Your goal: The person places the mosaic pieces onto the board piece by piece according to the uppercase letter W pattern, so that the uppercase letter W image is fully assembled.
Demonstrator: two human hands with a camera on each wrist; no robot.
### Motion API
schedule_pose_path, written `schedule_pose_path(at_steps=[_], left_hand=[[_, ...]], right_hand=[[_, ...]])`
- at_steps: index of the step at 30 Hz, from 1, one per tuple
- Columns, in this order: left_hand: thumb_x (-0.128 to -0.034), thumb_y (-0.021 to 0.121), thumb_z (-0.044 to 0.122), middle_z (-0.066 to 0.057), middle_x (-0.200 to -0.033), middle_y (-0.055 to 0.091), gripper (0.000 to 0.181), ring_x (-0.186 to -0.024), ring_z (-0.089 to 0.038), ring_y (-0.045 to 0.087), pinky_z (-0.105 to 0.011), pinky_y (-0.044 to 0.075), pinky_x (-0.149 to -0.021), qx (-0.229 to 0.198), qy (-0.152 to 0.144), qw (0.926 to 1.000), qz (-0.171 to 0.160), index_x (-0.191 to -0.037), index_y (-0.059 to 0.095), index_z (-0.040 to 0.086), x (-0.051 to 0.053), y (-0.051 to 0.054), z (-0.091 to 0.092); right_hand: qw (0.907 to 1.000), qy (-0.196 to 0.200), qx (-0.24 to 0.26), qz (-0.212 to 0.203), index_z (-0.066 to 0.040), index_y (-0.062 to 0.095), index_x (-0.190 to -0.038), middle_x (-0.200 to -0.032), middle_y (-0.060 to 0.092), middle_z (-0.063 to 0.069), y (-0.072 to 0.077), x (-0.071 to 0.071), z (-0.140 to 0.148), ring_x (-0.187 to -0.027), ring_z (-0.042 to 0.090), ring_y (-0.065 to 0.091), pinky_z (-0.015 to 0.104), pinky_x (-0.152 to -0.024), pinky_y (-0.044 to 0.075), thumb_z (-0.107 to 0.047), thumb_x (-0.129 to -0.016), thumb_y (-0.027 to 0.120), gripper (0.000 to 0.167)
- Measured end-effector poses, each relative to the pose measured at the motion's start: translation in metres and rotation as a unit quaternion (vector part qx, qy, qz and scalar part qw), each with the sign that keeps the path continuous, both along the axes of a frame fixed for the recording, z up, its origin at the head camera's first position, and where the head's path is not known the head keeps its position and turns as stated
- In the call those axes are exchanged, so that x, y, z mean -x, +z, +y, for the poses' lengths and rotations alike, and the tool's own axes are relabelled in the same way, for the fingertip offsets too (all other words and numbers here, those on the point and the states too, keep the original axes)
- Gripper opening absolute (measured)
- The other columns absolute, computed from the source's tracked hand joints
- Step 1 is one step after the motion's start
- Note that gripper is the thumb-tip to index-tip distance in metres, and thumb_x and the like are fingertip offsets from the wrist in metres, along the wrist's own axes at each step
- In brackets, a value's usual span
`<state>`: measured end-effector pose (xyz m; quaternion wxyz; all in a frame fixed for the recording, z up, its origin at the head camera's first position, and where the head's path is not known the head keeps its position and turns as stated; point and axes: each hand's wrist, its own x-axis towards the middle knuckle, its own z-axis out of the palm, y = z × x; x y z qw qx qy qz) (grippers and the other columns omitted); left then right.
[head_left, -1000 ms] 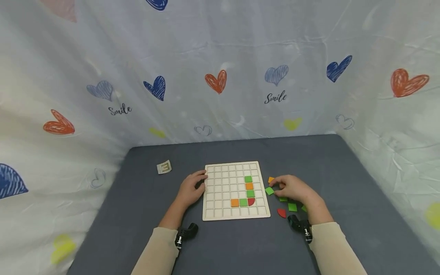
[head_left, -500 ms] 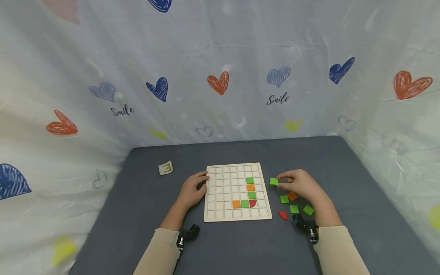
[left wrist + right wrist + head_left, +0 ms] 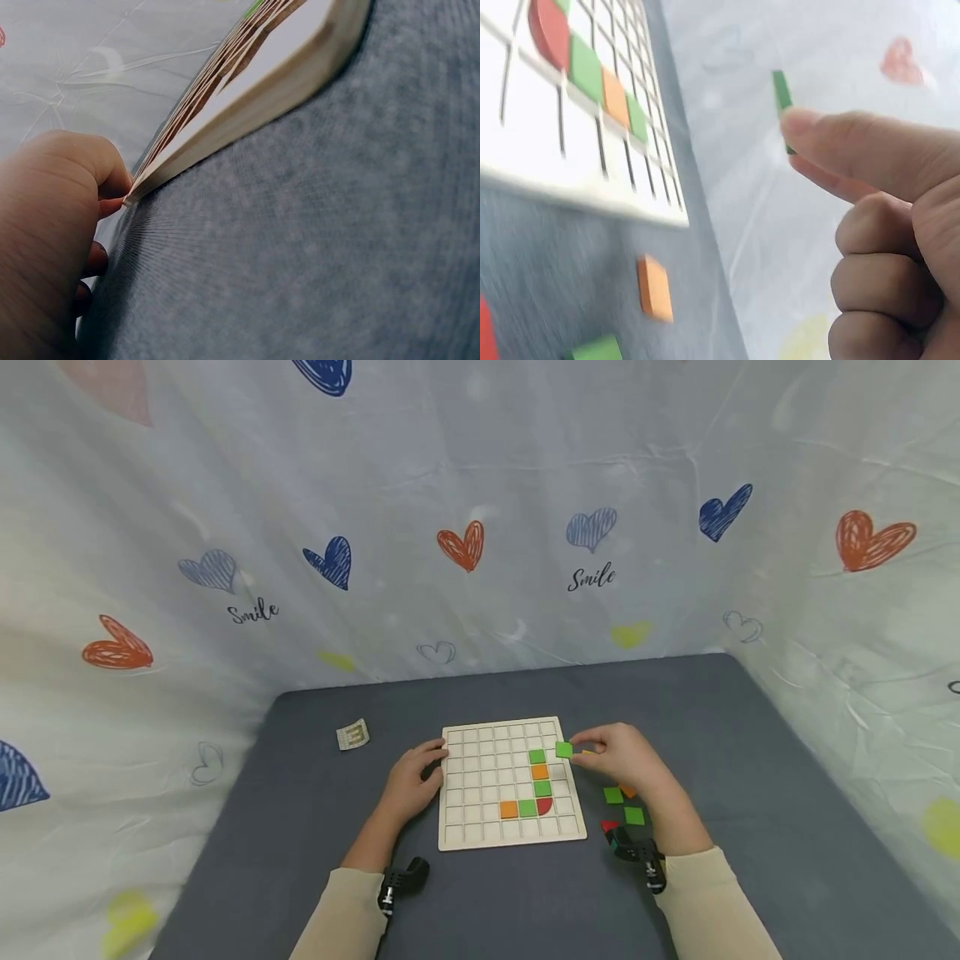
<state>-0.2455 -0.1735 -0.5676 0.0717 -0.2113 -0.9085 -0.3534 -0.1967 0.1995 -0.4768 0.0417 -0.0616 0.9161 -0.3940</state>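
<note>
"What is at the far left?"

"A paper slip [image 3: 353,735] lies on the table [image 3: 300,827]. Next comes the left hand [image 3: 407,783]; its relaxed fingers touch the left edge of the board [image 3: 472,785]."

"And on the board?"

"In one row: an orange tile [image 3: 508,810], a green tile [image 3: 527,808] and a red piece [image 3: 544,807] with a rounded corner. Above the red piece goes a column [image 3: 539,772] of green, orange, green."

"Where is the held tile [image 3: 564,750]?"

"It is green and lifted, near the board's right edge. The right hand [image 3: 624,755] pinches it between thumb and finger. Near this hand, loose tiles [image 3: 613,795] lie on the table."
</note>
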Motion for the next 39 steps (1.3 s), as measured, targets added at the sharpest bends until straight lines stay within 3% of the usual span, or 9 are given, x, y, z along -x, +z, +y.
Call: schedule_pose_path(at_steps=[7, 11, 15, 19, 24, 30, 35, 39], left_hand=[[-0.1013, 0.06, 0.012, -0.005, -0.15, 0.054, 0.035, -0.14, -0.035, 0.047, -0.059, 0.038, -0.111, 0.006, -0.004, 1.0, -0.002, -0.135, 0.068, 0.008, 0.001, 0.001, -0.002], [-0.101, 0.06, 0.011, -0.007, -0.149, 0.055, 0.035, -0.14, -0.036, 0.046, -0.06, 0.037, -0.112, 0.006, 0.0, 1.0, -0.003, -0.134, 0.069, 0.007, 0.001, 0.003, -0.003], [-0.1008, 0.06, 0.012, -0.007, -0.149, 0.055, 0.035, -0.14, -0.036, 0.046, -0.059, 0.035, -0.114, 0.01, 0.001, 0.9999, -0.005, -0.134, 0.069, 0.008, 0.002, 0.003, -0.002], [-0.1007, 0.06, 0.012, -0.007, -0.149, 0.056, 0.035, -0.14, -0.036, 0.046, -0.059, 0.035, -0.114, 0.01, 0.001, 0.9999, -0.002, -0.134, 0.069, 0.007, 0.002, 0.003, -0.002], [-0.1006, 0.06, 0.012, -0.007, -0.148, 0.056, 0.035, -0.14, -0.036, 0.047, -0.059, 0.037, -0.112, 0.003, 0.003, 1.0, 0.001, -0.134, 0.069, 0.007, 0.001, 0.001, -0.002], [-0.1008, 0.06, 0.014, -0.006, -0.149, 0.055, 0.035, -0.14, -0.035, 0.047, -0.058, 0.038, -0.112, 0.006, 0.005, 1.0, -0.002, -0.135, 0.069, 0.008, 0.0, 0.0, -0.002], [-0.1013, 0.06, 0.014, -0.005, -0.149, 0.055, 0.035, -0.14, -0.034, 0.047, -0.057, 0.037, -0.113, 0.01, 0.01, 0.9999, -0.007, -0.135, 0.069, 0.009, 0.001, 0.0, -0.002], [-0.1012, 0.059, 0.013, -0.005, -0.149, 0.055, 0.035, -0.14, -0.035, 0.046, -0.058, 0.036, -0.113, 0.01, 0.008, 0.9999, -0.005, -0.134, 0.069, 0.009, 0.001, 0.002, -0.002]], right_hand=[[0.999, 0.025, -0.01, 0.035, -0.011, 0.079, -0.116, -0.051, 0.034, -0.006, -0.001, -0.003, -0.045, -0.045, 0.011, 0.028, 0.026, -0.046, 0.028, -0.023, -0.091, 0.079, 0.028], [0.9961, 0.062, -0.033, 0.054, -0.013, 0.08, -0.115, -0.049, 0.04, -0.007, -0.01, -0.007, -0.072, -0.044, 0.008, 0.03, 0.025, -0.045, 0.027, -0.024, -0.091, 0.078, 0.026], [0.9917, 0.075, -0.074, 0.074, -0.014, 0.08, -0.112, -0.049, 0.044, -0.008, -0.021, -0.01, -0.088, -0.043, 0.007, 0.032, 0.025, -0.045, 0.026, -0.023, -0.09, 0.079, 0.024], [0.9914, 0.073, -0.082, 0.072, -0.013, 0.082, -0.108, -0.056, 0.056, -0.008, -0.029, -0.01, -0.094, -0.043, 0.008, 0.036, 0.026, -0.044, 0.029, -0.02, -0.088, 0.078, 0.021], [0.9918, 0.074, -0.084, 0.063, -0.014, 0.083, -0.103, -0.087, 0.075, -0.003, -0.036, -0.008, -0.098, -0.052, 0.007, 0.048, 0.028, -0.05, 0.043, -0.017, -0.086, 0.078, 0.017], [0.991, 0.076, -0.097, 0.053, -0.014, 0.083, -0.104, -0.096, 0.077, 0.0, -0.04, -0.007, -0.098, -0.062, 0.012, 0.058, 0.033, -0.058, 0.051, -0.018, -0.087, 0.079, 0.018], [0.9897, 0.072, -0.109, 0.059, -0.013, 0.083, -0.106, -0.102, 0.077, 0.001, -0.039, -0.007, -0.097, -0.087, 0.018, 0.07, 0.036, -0.07, 0.056, -0.017, -0.087, 0.077, 0.02], [0.9909, 0.071, -0.101, 0.053, -0.014, 0.082, -0.11, -0.105, 0.077, 0.001, -0.038, -0.006, -0.096, -0.086, 0.016, 0.07, 0.035, -0.067, 0.055, -0.017, -0.09, 0.074, 0.022]])
